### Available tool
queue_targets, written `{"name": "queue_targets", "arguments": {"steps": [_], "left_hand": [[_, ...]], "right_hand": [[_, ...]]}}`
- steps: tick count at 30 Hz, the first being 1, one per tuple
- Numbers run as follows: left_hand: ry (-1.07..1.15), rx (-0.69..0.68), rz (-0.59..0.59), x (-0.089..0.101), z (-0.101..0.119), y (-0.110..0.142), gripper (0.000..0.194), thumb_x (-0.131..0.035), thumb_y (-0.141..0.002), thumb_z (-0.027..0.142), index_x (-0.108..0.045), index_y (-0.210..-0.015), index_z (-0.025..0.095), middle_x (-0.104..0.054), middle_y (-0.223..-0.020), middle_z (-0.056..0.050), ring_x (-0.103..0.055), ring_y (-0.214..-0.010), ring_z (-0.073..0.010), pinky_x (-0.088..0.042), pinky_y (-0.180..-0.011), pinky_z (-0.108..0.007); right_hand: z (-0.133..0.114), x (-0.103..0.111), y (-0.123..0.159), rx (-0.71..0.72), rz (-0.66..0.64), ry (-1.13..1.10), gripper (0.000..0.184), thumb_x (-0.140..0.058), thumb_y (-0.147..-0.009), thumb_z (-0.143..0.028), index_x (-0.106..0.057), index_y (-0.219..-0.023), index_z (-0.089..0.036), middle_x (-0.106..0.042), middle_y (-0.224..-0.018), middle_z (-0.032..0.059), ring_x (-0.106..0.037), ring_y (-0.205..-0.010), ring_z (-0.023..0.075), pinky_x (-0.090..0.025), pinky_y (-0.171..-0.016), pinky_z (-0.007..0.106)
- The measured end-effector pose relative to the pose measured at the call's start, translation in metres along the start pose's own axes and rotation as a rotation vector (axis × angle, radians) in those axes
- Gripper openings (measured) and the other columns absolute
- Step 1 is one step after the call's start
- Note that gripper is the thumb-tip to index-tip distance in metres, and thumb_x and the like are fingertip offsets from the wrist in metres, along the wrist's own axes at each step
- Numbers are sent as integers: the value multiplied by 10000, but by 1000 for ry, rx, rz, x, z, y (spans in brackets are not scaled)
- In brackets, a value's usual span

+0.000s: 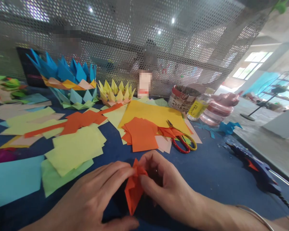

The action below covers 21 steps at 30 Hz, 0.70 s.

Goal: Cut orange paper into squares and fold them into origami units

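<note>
A folded orange paper piece (134, 192), pointed at top and bottom, is upright between my hands just above the blue table. My left hand (93, 189) rests its fingertips against the upper left side of the paper, its thumb near the lower tip. With thumb and bent fingers, my right hand (163, 179) pinches the paper's upper right side. Beyond the hands lies a stack of orange paper squares (144, 134). Scissors with a red and a yellow handle (184, 144) lie beside that stack.
Light yellow sheets (75, 147) and a blue sheet (14, 179) lie left. Behind stand a blue folded-paper ring (72, 72) and a yellow one (115, 91). Rightward are a bottle with a yellow label (198, 107), a woven basket (183, 98) and a corded glue gun (255, 166).
</note>
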<state>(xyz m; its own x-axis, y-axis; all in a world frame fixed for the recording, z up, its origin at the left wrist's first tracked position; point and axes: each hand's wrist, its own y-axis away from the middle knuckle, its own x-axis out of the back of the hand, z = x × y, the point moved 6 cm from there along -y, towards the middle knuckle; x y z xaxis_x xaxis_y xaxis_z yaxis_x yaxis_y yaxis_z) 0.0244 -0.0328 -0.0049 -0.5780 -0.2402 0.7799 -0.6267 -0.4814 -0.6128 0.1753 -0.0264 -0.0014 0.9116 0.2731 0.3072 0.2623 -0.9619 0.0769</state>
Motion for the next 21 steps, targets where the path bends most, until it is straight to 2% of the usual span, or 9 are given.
{"name": "queue_targets", "arguments": {"steps": [4,6,8,11,15,18,21], "left_hand": [[-14,23,-55,-3,-3,-2,363,-535,-883,326,-489,-1215,187,-726,-1106,-80,-718,-953,-223,-589,-856,-342],[-10,27,-72,-2,-4,-4,349,-513,-879,246,-490,-1224,194,-718,-1129,-75,-709,-975,-218,-581,-867,-351],[-7,21,-73,0,-3,-7,360,-486,-874,191,-495,-1234,199,-712,-1145,-70,-701,-995,-215,-573,-875,-360],[3,18,-65,2,-2,-10,362,-453,-871,142,-517,-1222,207,-716,-1137,-53,-703,-975,-198,-572,-860,-348],[3,-21,-87,0,-7,-10,398,-437,-861,92,-530,-1227,215,-703,-1175,-35,-679,-1039,-177,-548,-914,-322],[-41,-54,-131,-5,-12,-4,452,-452,-842,79,-533,-1264,218,-656,-1270,-34,-630,-1140,-185,-520,-975,-332],[-87,-65,-126,-7,-15,2,476,-469,-836,75,-545,-1277,236,-593,-1360,-36,-580,-1208,-208,-505,-993,-358]], "right_hand": [[-9,-4,4,66,-101,41,105,-492,-888,-189,-530,-986,-181,-571,-766,-23,-497,-629,86,-425,-574,201],[-14,1,6,143,-82,159,167,-448,-894,-143,-557,-1014,-183,-595,-792,-6,-521,-653,100,-454,-608,218],[-19,8,7,272,-12,338,254,-447,-847,-81,-578,-1038,-185,-606,-830,14,-552,-710,125,-488,-671,250],[-21,17,5,430,67,554,323,-486,-790,-52,-598,-1066,-176,-602,-944,63,-584,-845,169,-514,-784,309],[-12,20,-2,440,34,697,284,-537,-807,-59,-639,-1050,-166,-578,-1029,89,-583,-947,188,-509,-861,333],[-8,19,-5,454,-20,717,205,-589,-854,-103,-676,-1030,-164,-595,-1047,83,-594,-934,174,-501,-871,321],[-10,16,-4,545,-10,764,148,-572,-924,-160,-717,-952,-181,-630,-990,67,-590,-884,165,-497,-824,308]]}}
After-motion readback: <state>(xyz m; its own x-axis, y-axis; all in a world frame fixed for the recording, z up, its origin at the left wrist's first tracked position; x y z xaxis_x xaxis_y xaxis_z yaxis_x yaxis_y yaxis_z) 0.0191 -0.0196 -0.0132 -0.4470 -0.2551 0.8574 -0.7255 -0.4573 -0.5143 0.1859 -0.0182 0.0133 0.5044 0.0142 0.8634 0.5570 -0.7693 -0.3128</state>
